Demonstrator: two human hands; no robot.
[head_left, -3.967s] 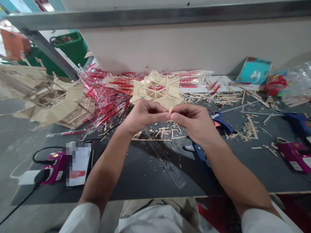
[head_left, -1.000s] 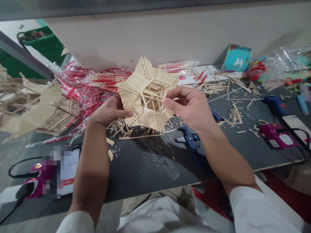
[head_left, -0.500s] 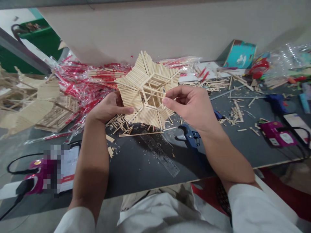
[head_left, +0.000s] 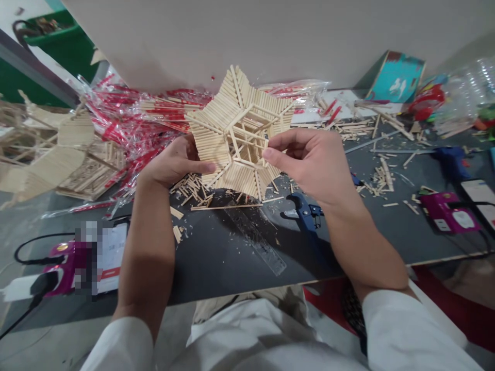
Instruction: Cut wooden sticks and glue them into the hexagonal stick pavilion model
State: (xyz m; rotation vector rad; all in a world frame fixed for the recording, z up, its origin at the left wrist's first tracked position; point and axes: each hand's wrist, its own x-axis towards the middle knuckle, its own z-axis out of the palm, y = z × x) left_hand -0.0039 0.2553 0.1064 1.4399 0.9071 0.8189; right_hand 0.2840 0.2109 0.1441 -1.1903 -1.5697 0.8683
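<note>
A star-shaped model of thin wooden sticks (head_left: pixel 216 144) is held up above the table, its six-sided opening facing me. My left hand (head_left: pixel 180 159) is closed on its left side, thumb on the front and fingers partly hidden behind. With thumb and forefinger, my right hand (head_left: pixel 305 157) pinches the end of a thin wooden stick (head_left: pixel 251 137) that lies across the opening. Below the model, a clear ruler (head_left: pixel 259 242) and a blue hand cutter (head_left: pixel 303 211) rest on the dark table (head_left: pixel 216 268).
Plastic-wrapped stick bundles (head_left: pixel 127 129) lie behind my left hand. Another stick model (head_left: pixel 58 149) stands at far left. Stick offcuts (head_left: pixel 193 190) litter the table. A dark blue glue gun (head_left: pixel 450 162) and a purple corded box (head_left: pixel 448 212) are at right; a similar box (head_left: pixel 64 263) is at left.
The model and both hands sit slightly higher and further right in view. My view has shifted a little. Both hands keep their hold.
</note>
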